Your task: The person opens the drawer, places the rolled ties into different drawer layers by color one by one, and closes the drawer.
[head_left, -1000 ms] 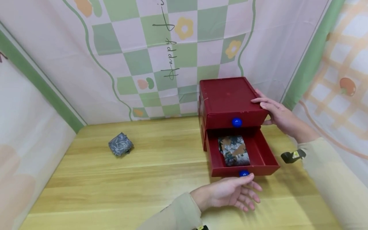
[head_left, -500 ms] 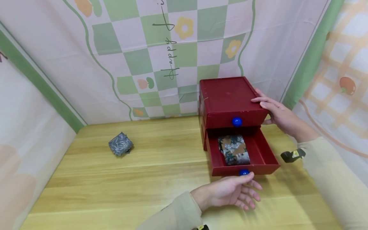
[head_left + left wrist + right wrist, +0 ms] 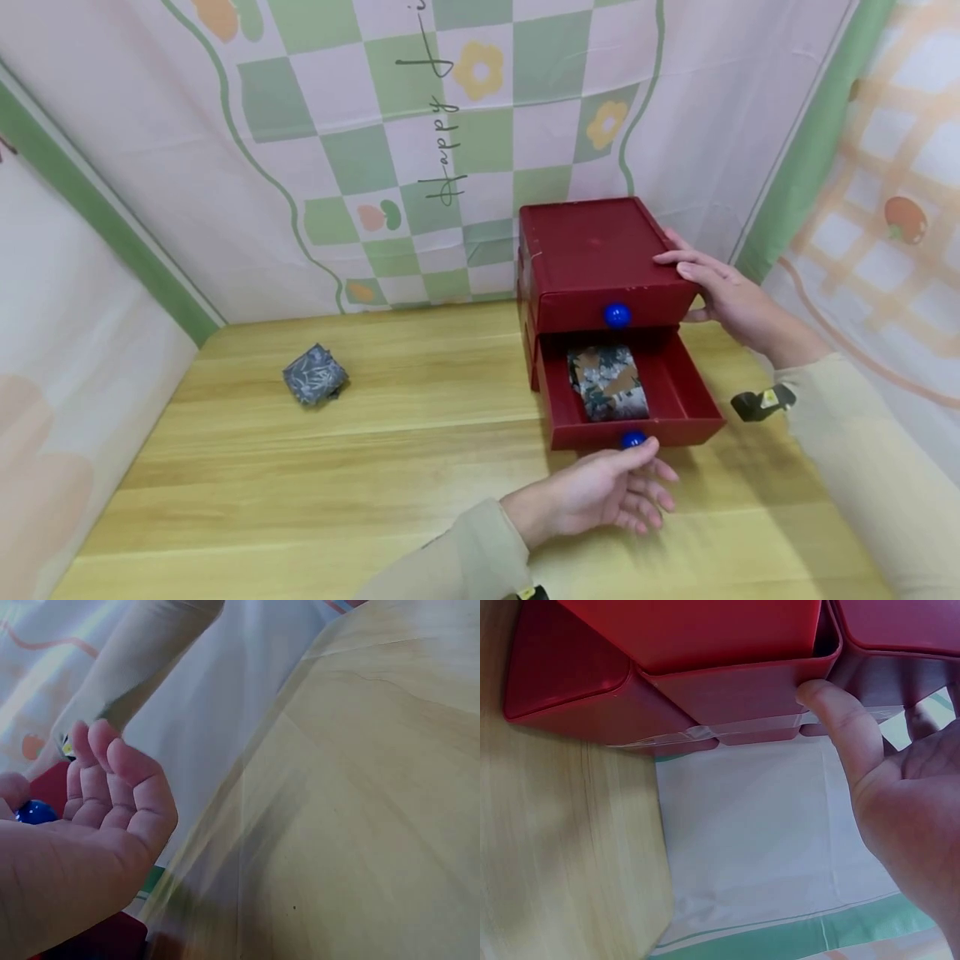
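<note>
A dark red drawer cabinet stands on the table, its lower drawer pulled out. Inside that drawer lies a folded floral cloth in brown, white and dark green. My left hand is in front of the drawer, thumb at its blue knob and the other fingers loosely spread below. In the left wrist view, the knob shows beside the thumb, and the fingers hold nothing. My right hand rests on the cabinet's right side and top edge; in the right wrist view the thumb touches the red side wall.
A small folded grey leaf-patterned cloth lies on the left of the wooden table. An upper drawer with a blue knob is closed. Patterned curtains hang behind and at both sides.
The lower drawer has slid slightly inward, with the floral cloth in it. My left hand has moved slightly forward with the knob; the right hand stays on the cabinet.
</note>
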`<move>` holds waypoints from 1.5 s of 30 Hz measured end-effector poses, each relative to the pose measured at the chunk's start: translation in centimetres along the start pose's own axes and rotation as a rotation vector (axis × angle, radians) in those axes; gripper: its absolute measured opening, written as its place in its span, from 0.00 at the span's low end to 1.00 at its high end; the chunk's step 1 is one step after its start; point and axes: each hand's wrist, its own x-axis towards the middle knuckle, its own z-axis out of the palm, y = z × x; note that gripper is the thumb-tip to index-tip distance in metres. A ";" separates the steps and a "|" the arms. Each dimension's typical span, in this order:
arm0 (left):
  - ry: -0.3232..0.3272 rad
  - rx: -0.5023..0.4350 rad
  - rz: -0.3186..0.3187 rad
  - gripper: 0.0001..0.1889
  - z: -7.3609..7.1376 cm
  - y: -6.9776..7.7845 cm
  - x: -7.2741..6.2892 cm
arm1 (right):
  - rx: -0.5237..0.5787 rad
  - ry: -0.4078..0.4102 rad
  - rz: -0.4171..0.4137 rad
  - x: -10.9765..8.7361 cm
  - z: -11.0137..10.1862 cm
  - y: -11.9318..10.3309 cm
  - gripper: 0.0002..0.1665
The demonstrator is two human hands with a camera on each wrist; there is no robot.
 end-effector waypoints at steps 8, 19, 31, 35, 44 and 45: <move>0.070 0.008 0.070 0.39 0.3 0.1 0.2 | 0.003 0.000 0.005 0.1 0.1 0.0 0.25; 0.110 0.060 0.086 0.35 0.1 0.4 0.5 | 0.020 0.003 -0.003 0.2 -0.1 0.1 0.25; 0.113 0.004 0.062 0.25 -0.2 1.1 1.1 | -0.004 0.012 0.010 0.1 0.1 -0.1 0.26; 0.133 -0.004 0.063 0.25 -0.2 1.4 1.2 | 0.034 0.008 -0.004 0.2 0.1 0.0 0.25; 0.159 -0.002 0.054 0.25 -0.1 1.7 1.3 | 0.055 0.006 -0.007 0.4 -0.1 0.3 0.24; 0.164 -0.005 0.056 0.25 -0.1 1.7 1.3 | 0.052 0.007 -0.006 0.4 0.0 0.4 0.25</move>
